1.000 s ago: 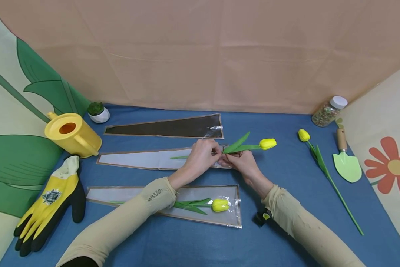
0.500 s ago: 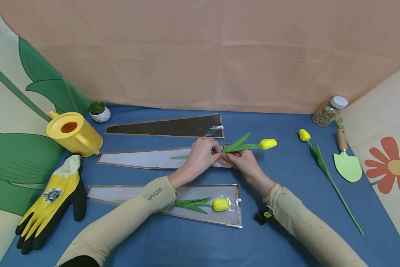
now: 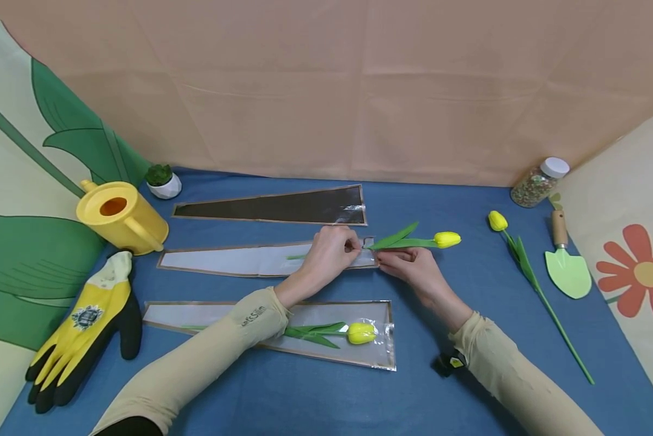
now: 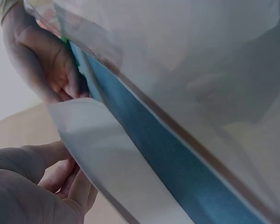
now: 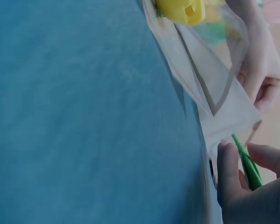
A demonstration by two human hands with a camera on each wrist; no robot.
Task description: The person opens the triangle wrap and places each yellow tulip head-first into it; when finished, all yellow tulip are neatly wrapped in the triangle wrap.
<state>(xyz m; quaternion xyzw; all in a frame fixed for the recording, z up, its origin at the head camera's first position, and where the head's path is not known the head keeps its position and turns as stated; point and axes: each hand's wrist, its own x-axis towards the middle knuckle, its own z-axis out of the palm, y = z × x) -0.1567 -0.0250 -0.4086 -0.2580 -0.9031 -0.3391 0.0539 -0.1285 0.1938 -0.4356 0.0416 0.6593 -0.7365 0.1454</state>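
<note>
Tulip sleeve (image 3: 250, 259), a long clear wrapper with a tan border, lies flat across the middle of the frame on the blue table (image 3: 468, 290), its wide mouth pointing right. Left hand (image 3: 326, 257) pinches the upper lip of that mouth between thumb and fingers; the left wrist view shows the film lifted off the cloth, with the fingers (image 4: 60, 172) curled under its edge. Right hand (image 3: 408, 265), just right of the mouth, grips the green stem of the yellow tulip (image 3: 447, 240) between thumb and fingers (image 5: 226, 172). The stem tip (image 3: 296, 257) is already inside the sleeve; the leaves and bloom lie outside, right of center.

Step in hand, by judgement: insertion of the flower into the sleeve, roughly half done. The next move calls for the mouth to be held apart while the stem slides left, with the leaves folded close so they do not catch the film edge.

Lower center of the frame: a second sleeve (image 3: 195, 318) with a tulip fully inside. Upper center: a dark sleeve (image 3: 282, 209). Right side: a loose tulip (image 3: 522, 260) and a green trowel (image 3: 567, 269). Left side: a yellow watering can (image 3: 120, 217) and a glove (image 3: 81, 327).
</note>
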